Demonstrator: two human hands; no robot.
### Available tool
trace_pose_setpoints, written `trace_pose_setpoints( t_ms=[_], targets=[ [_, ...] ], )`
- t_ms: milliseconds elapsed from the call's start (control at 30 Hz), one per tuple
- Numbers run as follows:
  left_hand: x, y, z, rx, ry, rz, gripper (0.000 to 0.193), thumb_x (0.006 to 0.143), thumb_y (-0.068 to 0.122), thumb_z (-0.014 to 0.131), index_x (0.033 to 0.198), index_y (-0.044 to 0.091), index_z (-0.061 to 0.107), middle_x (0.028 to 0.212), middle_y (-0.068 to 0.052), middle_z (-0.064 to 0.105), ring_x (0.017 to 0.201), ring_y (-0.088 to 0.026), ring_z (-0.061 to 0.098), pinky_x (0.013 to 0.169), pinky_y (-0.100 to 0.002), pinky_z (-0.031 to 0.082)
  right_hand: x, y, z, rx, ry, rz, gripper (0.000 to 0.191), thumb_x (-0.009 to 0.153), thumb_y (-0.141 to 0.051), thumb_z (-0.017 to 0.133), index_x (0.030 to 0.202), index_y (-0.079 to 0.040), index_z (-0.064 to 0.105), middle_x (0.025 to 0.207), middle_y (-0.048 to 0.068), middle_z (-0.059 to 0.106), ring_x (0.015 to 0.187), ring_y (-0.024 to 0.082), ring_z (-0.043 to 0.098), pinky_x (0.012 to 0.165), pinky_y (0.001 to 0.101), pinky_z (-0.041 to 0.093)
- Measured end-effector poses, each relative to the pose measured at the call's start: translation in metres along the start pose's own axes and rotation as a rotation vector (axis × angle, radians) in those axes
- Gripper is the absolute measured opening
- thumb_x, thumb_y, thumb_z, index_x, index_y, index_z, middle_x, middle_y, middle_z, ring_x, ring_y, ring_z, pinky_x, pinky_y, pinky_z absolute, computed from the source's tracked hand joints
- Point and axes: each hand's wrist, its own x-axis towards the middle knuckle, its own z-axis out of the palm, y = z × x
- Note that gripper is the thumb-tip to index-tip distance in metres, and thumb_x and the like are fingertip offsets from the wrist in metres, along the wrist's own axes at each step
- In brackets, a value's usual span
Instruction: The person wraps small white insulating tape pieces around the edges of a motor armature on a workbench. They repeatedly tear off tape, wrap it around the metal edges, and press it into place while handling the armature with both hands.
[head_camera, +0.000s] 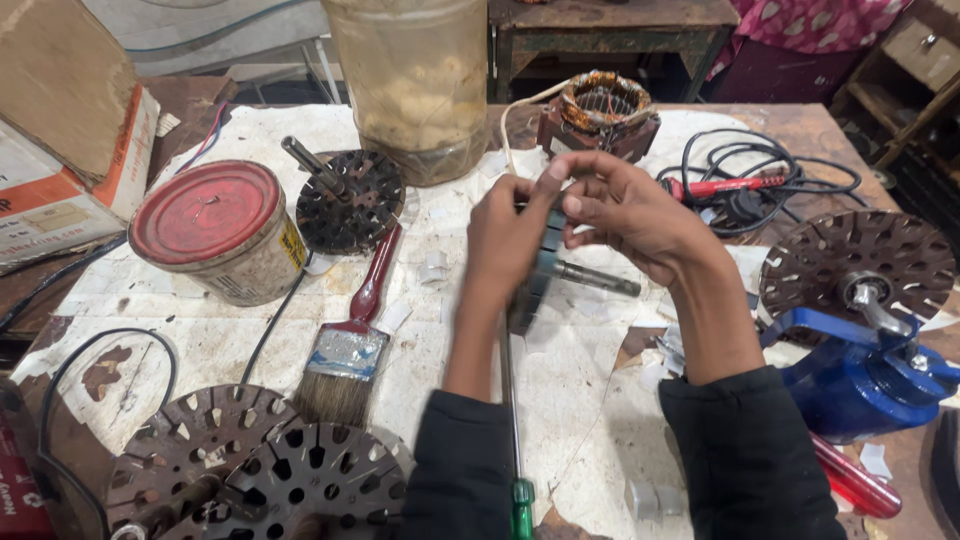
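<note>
Both the left hand (505, 240) and right hand (625, 215) grip the rotor (545, 270) between them.

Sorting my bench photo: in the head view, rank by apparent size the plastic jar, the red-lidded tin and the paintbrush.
1. Plastic jar, though its top is cropped.
2. Red-lidded tin.
3. Paintbrush, long but slim; it lies nearer the camera, so its rank against the tin is unsure.

Both forearms wear dark sleeves, black or perhaps very dark grey, pushed up short of the wrists; left hand (503, 243) and right hand (630, 212) are bare, without gloves.
</note>
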Motion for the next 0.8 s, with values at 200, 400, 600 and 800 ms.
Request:
trace_pose_setpoints(
  t_ms=[200, 400, 600, 800],
  targets=[
    [0.003, -0.014, -0.037, -0.447, -0.395, 0.259, 0.045, 0.085, 0.03, 0.08, 0.112, -0.006, 0.074, 0.087, -0.005, 0.074, 0.079, -0.01, 0.066, 0.07, -0.026, 0.052, 0.015, 0.011, 0.02, -0.006, 0.026, -0.026, 0.044, 0.094, -0.017, 0.072, 0.132, -0.001, 0.058, 0.101, 0.004, 0.068, 0.088, 0.011, 0.069, 0.076, 0.029, 0.059],
    [-0.006, 0.011, -0.042, -0.214, -0.274, 0.238, 0.032, 0.08, 0.02, 0.074, 0.101, -0.004, 0.08, 0.082, -0.007, 0.078, 0.073, -0.007, 0.066, 0.065, -0.025, 0.051, 0.008, 0.011, 0.016, -0.031, 0.084, -0.049, 0.036, 0.096, -0.021, 0.069, 0.126, -0.001, 0.066, 0.092, 0.002, 0.068, 0.077, 0.012, 0.066, 0.069, 0.0279, 0.056],
    [-0.02, 0.039, -0.045, 0.263, -0.008, 0.365, 0.032, 0.077, 0.024, 0.077, 0.105, 0.009, 0.08, 0.089, -0.012, 0.079, 0.081, -0.024, 0.077, 0.074, -0.037, 0.058, 0.012, 0.017, 0.007, -0.171, 0.165, -0.078, 0.026, 0.097, -0.02, 0.07, 0.12, -0.007, 0.074, 0.094, -0.001, 0.068, 0.081, 0.006, 0.058, 0.072, 0.0242, 0.048],
    [-0.028, 0.045, -0.044, 0.537, 0.022, 0.47, 0.022, 0.092, 0.022, 0.069, 0.11, 0.013, 0.077, 0.086, -0.017, 0.074, 0.085, -0.037, 0.07, 0.074, -0.049, 0.051, 0.01, 0.018, 0.002, -0.24, 0.159, -0.084, 0.027, 0.097, -0.022, 0.068, 0.121, -0.01, 0.073, 0.1, -0.004, 0.067, 0.093, 0.006, 0.058, 0.085, 0.0251, 0.047]
  ],
)
